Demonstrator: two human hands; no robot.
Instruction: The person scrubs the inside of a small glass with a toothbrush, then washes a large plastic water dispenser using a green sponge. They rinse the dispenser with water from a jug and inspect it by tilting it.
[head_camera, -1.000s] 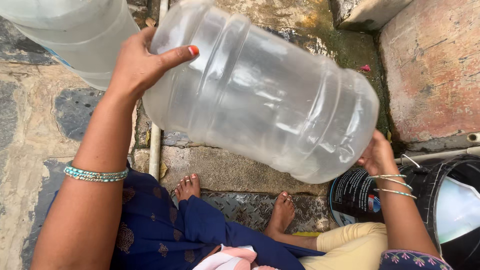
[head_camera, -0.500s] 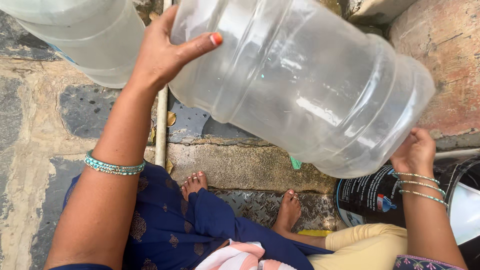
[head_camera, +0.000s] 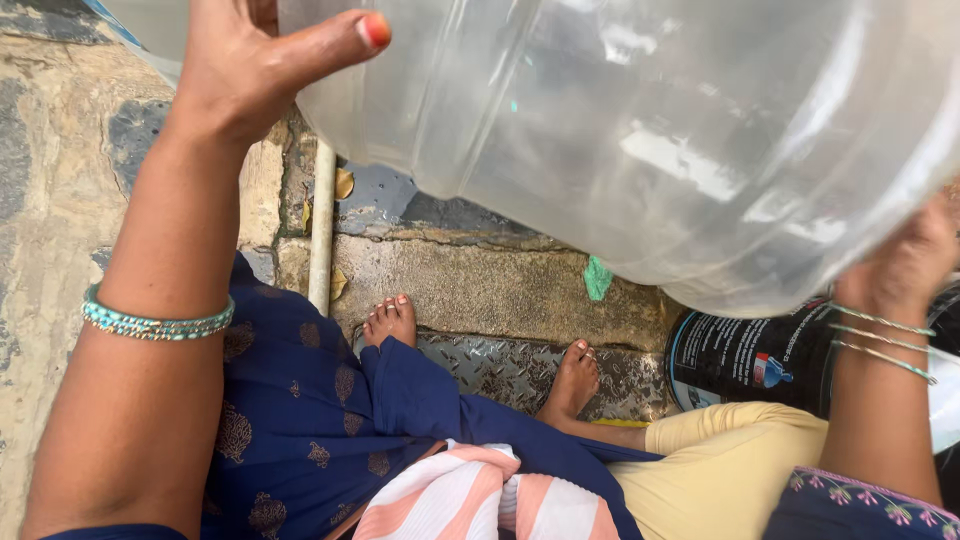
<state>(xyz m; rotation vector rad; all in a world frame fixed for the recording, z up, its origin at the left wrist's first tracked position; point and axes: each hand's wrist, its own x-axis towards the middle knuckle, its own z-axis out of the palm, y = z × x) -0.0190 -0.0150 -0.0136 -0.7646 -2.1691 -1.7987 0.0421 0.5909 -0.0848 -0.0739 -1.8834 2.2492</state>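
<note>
- Clear plastic, ribbed and glossy: a big water jug (head_camera: 640, 140) fills the top of the view, lying on its side in the air between two hands, above the person's lap and bare feet.
- Left hand (head_camera: 250, 70) is at the jug's left end, the palm against its curved wall. The thumb, with a red-painted nail, stretches wide to the right across the plastic. The other fingers run off the top edge, so I cannot tell how far they spread, but the hand lies splayed rather than curled.
- Right hand (head_camera: 905, 265) props the jug's lower right end from beneath. Its fingers are hidden behind the plastic, so their spread cannot be read; the hand is pressed up against the jug's underside.
- Turquoise beaded bangle (head_camera: 155, 322) circles the left forearm; thin silver bangles (head_camera: 885, 340) sit on the right wrist.
- Below the jug, a dark round container (head_camera: 745, 360) with a printed label stands just beside the right wrist.
- Stone step (head_camera: 490, 290) lies under the jug, with a pale pipe (head_camera: 322, 225) upright along it and a patterned metal plate (head_camera: 510, 370) by the feet.
- Second clear jug (head_camera: 150, 30) shows at the upper left corner, behind the left hand.
- Navy patterned cloth, a pink-and-white striped cloth and yellow trousers cover the lap.
</note>
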